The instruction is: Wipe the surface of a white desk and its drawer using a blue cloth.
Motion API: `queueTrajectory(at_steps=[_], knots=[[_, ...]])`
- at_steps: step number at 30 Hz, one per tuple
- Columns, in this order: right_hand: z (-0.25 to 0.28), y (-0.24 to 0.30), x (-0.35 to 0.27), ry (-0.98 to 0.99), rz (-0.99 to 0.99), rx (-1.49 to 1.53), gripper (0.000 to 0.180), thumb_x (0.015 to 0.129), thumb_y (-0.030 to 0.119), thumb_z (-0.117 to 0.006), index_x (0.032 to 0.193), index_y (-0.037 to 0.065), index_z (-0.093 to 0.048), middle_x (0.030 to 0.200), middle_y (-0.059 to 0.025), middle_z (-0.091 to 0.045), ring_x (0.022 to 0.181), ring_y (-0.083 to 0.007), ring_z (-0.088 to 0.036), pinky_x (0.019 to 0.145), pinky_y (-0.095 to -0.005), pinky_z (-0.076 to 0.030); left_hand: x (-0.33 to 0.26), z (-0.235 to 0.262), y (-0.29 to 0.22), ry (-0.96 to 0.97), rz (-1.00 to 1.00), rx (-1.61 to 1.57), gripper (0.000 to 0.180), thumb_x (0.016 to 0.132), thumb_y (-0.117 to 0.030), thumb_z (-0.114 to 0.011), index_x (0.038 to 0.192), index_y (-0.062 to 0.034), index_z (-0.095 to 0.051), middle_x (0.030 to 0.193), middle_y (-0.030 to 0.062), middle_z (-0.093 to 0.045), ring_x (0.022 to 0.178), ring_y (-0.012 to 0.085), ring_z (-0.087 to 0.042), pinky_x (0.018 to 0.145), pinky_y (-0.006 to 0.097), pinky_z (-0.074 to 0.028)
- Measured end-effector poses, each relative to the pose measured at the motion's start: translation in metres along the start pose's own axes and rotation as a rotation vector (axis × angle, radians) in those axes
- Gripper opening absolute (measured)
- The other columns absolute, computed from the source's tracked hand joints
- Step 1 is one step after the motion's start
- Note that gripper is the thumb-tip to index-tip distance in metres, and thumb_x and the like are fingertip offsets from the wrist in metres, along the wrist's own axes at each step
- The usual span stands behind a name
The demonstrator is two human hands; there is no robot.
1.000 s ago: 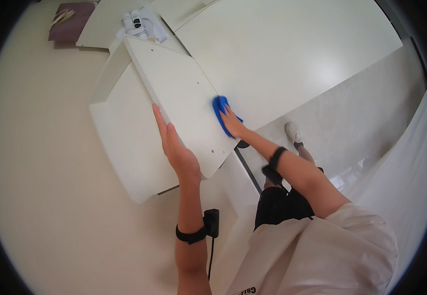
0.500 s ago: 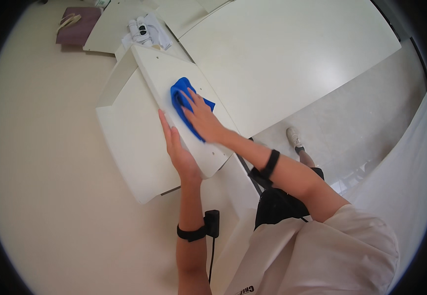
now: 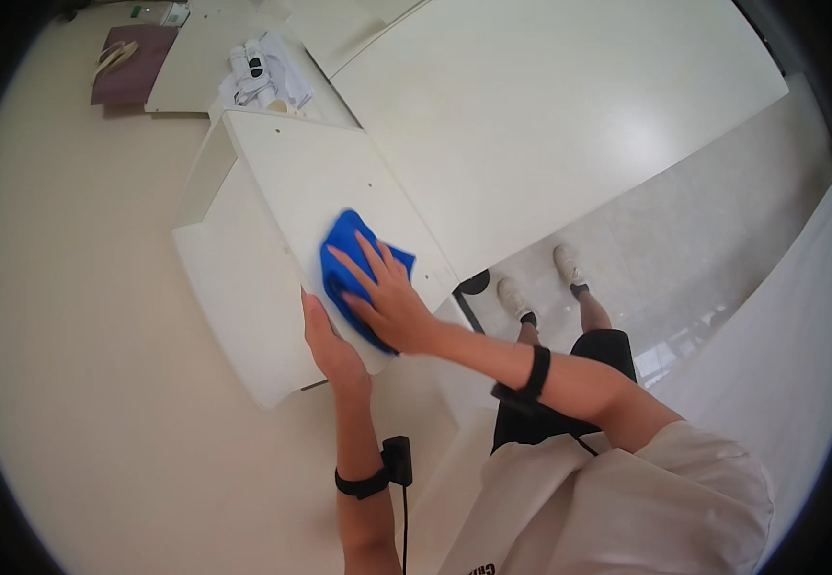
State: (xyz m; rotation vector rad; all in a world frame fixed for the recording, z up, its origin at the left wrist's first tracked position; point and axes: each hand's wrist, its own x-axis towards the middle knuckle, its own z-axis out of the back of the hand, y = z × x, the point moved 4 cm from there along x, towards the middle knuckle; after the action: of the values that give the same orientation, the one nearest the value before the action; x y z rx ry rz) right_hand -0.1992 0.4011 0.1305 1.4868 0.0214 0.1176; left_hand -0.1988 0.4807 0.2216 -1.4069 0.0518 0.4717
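Note:
A blue cloth (image 3: 349,237) lies bunched on the white top panel (image 3: 310,172) of a slanted white furniture piece. My right hand (image 3: 392,305) presses on the cloth from above with its fingers spread, its thumb side at a dark fold. Against the left edge of the same panel, near its lower end, rests my left hand (image 3: 334,356). Its fingers are stretched out along the edge, and some are partly hidden. The panel has a few small dark holes.
A large white tabletop (image 3: 550,115) adjoins the panel at the right. White devices (image 3: 251,72) and papers sit beyond it, near a purple bag (image 3: 133,62). My shoes (image 3: 516,297) stand on the grey floor (image 3: 646,259). A black cable (image 3: 404,527) hangs by my left forearm.
My right hand has drawn the blue cloth down the panel toward me. My left hand has slid down along the edge too. A second shoe has come into view.

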Motion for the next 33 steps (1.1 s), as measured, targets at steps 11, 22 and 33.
queueTrajectory(at_steps=[11,22,33], knots=[[-0.037,-0.154,-0.028,0.024,-0.288,-0.243,0.065,0.102,0.034,-0.053,0.161,0.025,-0.028,0.162,-0.0257,-0.026,0.139,-0.0525,-0.033,0.108,-0.0634,-0.036,-0.002,-0.002,-0.006,-0.082,-0.084,0.192,0.056,0.111,-0.035,-0.036,0.15,0.005,-0.043,0.142,0.016,-0.055,0.128,0.0247,-0.053,0.109,0.035,-0.04],[-0.036,-0.075,0.037,-0.095,-0.076,-0.001,0.063,0.104,0.042,-0.05,0.161,0.029,-0.028,0.163,-0.0264,-0.024,0.143,-0.0526,-0.029,0.112,-0.0666,-0.028,0.004,0.019,0.008,-0.042,-0.041,0.107,0.055,0.11,-0.035,-0.034,0.149,0.0024,-0.044,0.143,0.0117,-0.055,0.129,0.0223,-0.052,0.11,0.034,-0.039],[-0.023,-0.07,-0.046,-0.02,-0.171,-0.011,0.068,0.102,0.032,-0.054,0.163,0.023,-0.024,0.161,-0.0303,-0.024,0.137,-0.0569,-0.032,0.11,-0.0649,-0.033,0.011,0.02,0.003,-0.086,-0.063,0.129,0.055,0.11,-0.036,-0.036,0.147,0.0037,-0.048,0.141,0.0108,-0.057,0.128,0.0219,-0.052,0.11,0.034,-0.039]])
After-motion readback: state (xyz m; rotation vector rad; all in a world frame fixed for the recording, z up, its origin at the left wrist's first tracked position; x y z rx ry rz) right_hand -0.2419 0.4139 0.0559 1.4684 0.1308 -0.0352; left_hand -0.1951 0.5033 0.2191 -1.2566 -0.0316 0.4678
